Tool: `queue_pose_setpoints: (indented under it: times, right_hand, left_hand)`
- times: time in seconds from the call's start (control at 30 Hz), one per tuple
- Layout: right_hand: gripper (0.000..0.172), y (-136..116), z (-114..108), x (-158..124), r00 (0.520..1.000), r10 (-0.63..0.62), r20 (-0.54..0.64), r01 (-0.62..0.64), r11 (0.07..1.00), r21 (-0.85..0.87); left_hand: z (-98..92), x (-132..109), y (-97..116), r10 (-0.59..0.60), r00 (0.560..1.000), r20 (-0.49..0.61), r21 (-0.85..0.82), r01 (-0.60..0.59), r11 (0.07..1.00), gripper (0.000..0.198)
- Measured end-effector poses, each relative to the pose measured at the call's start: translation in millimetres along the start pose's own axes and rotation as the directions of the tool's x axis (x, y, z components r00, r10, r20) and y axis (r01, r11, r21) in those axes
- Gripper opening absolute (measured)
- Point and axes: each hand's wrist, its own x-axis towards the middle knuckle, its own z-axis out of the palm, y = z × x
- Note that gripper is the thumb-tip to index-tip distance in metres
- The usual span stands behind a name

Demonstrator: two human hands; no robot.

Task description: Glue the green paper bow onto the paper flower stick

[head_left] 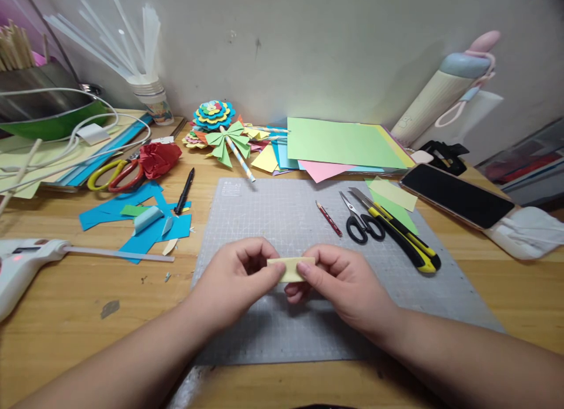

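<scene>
A small folded strip of pale yellow paper (291,270) is held level above the grey cutting mat (259,215). My left hand (240,277) pinches its left end between thumb and fingers. At the other end, my right hand (339,280) grips it the same way, its lower fingers curled beneath. Beyond the hands on the mat lie a short dark red pencil (329,218), black-handled scissors (362,221) and a yellow and black utility knife (399,233).
Blue paper scraps (145,221) and a black pen (184,191) lie left of the mat, near a white glue gun (30,265). Paper flowers (214,115) and coloured sheets (343,141) line the wall. A phone (458,194) sits at right.
</scene>
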Motion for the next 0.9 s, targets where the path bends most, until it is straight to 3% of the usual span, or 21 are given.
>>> queue_pose_setpoints:
  times: [0.2,0.33,0.63,0.9]
  right_hand:
    - [0.023,-0.6,-1.6,0.7,1.000,-0.011,0.010,0.011,0.998,-0.061]
    - [0.025,-1.0,-1.8,0.9,0.999,-0.025,0.037,0.029,0.992,-0.126]
    - [0.019,3.3,-0.7,2.6,0.993,-0.019,0.117,0.023,0.999,-0.032]
    - [0.021,2.6,-2.4,2.5,0.993,-0.037,0.115,0.039,0.999,-0.022]
  left_hand:
    - [3.1,-1.8,0.4,-0.006,0.984,0.180,0.147,-0.021,0.989,0.017]
    - [1.9,-1.5,-0.3,0.021,0.988,0.155,0.157,-0.046,0.987,0.023]
    - [-0.2,-2.7,-1.8,0.074,0.995,0.072,0.055,-0.078,0.995,0.020]
    - [0.7,-2.6,-1.6,0.096,0.992,0.077,0.175,-0.108,0.979,0.021]
